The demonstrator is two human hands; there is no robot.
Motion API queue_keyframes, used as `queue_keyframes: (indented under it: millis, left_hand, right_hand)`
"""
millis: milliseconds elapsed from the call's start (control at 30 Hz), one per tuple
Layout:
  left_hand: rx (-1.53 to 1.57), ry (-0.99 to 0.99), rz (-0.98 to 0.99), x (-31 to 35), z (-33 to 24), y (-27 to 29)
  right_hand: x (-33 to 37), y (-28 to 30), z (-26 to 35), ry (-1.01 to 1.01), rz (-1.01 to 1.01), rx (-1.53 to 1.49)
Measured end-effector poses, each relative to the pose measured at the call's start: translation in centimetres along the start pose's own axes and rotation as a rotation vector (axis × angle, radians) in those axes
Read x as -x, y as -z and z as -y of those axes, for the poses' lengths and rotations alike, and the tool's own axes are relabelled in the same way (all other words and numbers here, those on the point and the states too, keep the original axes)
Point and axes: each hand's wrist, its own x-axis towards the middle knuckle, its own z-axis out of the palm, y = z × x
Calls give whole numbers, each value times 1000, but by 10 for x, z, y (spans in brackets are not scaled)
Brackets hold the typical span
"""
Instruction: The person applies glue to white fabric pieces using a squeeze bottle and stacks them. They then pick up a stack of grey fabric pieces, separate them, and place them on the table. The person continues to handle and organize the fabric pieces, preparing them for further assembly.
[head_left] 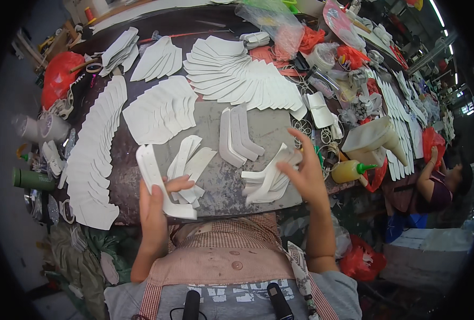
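My left hand (157, 205) grips a white L-shaped cut piece (152, 173) at the near edge of the grey work table (269, 128); a small pile of similar white pieces (191, 162) lies just to its right. My right hand (303, 170) hovers with fingers spread over another stack of curved white pieces (266, 181), its fingertips touching the top one. Between the two piles, farther back, three long curved white strips (237, 136) lie side by side.
Fanned rows of white cut pieces (237, 74) cover the back and the left side (95, 152) of the table. A yellow squeeze bottle (352, 170), rubber bands, red bags and clutter sit at right. Another person (440, 184) works at the far right. A green flask (34, 180) lies at left.
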Motion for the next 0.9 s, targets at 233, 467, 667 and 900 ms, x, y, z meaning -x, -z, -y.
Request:
queue_keyframes:
  millis: [233,467,667,900]
  left_hand:
    - [-335,-43,60,-25,39,22]
    - [-901,-266,-44,-47,79,11]
    - [-804,-347,-47,-33,45,11]
    - [-767,-459,116,-25,21,-10]
  right_hand:
    - [-9,-18,-18,367,-153,770]
    - [-36,-74,-34,279,-3,636]
    - [-50,-88,-29,21,47,602]
    - [-66,-53,-31,10,-14,215]
